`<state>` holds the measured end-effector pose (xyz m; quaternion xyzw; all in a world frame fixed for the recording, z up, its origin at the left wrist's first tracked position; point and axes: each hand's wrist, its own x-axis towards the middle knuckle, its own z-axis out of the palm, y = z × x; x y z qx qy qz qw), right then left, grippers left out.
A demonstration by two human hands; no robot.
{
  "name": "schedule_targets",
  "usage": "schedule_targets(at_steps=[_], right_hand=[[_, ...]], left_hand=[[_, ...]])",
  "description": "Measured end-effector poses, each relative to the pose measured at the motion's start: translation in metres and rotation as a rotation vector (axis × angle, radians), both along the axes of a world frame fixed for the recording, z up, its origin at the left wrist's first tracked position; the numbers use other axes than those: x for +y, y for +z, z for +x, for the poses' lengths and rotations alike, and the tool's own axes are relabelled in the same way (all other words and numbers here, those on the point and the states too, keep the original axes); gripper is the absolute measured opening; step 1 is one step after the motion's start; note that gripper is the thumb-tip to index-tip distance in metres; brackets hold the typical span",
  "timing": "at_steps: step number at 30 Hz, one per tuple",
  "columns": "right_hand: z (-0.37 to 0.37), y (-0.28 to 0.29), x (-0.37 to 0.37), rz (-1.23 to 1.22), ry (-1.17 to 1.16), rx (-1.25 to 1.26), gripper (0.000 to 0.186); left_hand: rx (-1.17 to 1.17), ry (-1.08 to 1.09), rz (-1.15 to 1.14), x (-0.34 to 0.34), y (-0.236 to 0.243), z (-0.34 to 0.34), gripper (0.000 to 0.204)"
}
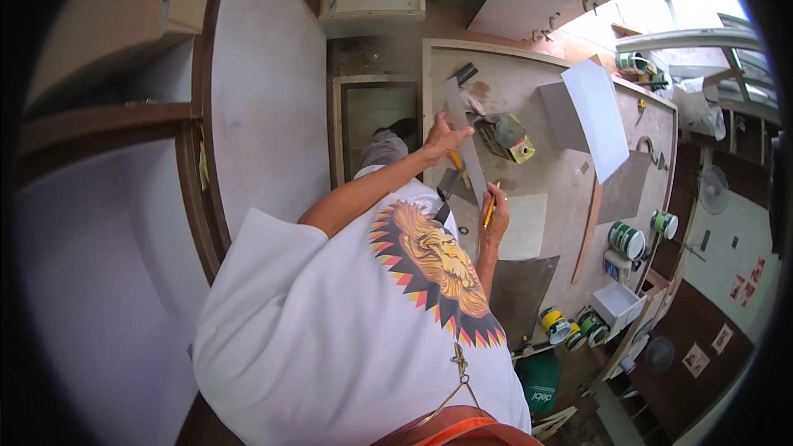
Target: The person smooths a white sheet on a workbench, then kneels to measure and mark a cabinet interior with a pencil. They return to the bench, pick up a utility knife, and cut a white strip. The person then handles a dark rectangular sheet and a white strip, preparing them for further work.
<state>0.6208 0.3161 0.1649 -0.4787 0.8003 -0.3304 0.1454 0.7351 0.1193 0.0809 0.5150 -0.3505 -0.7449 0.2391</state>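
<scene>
My left hand [444, 139] is closed around the upper part of a long, thin grey-white strip [469, 155] that slants over the worktable. At the strip's lower end is my right hand [497, 208], its fingers closed on a yellow pencil [490, 211] and close against the strip. Whether those fingers also grip the strip is hard to tell. Partly under the strip lies a tool with a yellow-orange handle [456, 160]. Just right of my left hand lies a smeared metal can [505, 136] with a yellow end. A dark cylinder [467, 73] lies by the strip's far end.
The pale worktable [553, 186] holds a folded white panel [591, 111], a flat pale sheet [522, 227], a dark sheet [522, 289] and a narrow wooden strip [588, 235]. Paint tubs [626, 239] line its right side. A tall pale panel [268, 83] stands at my left.
</scene>
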Motion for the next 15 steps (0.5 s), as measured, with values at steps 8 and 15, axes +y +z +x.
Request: schedule_targets(at_steps=[8, 15], right_hand=[[-0.002, 0.028, -0.065, -0.197, 0.088, 0.211, 0.031], [0.034, -0.055, -0.142, -0.267, 0.300, 0.121, 0.034]], left_hand=[[0.152, 0.497, 0.162, -0.011, -0.009, 0.111, 0.085], [0.238, 0.768, 0.117, -0.086, -0.073, 0.134, 0.047]])
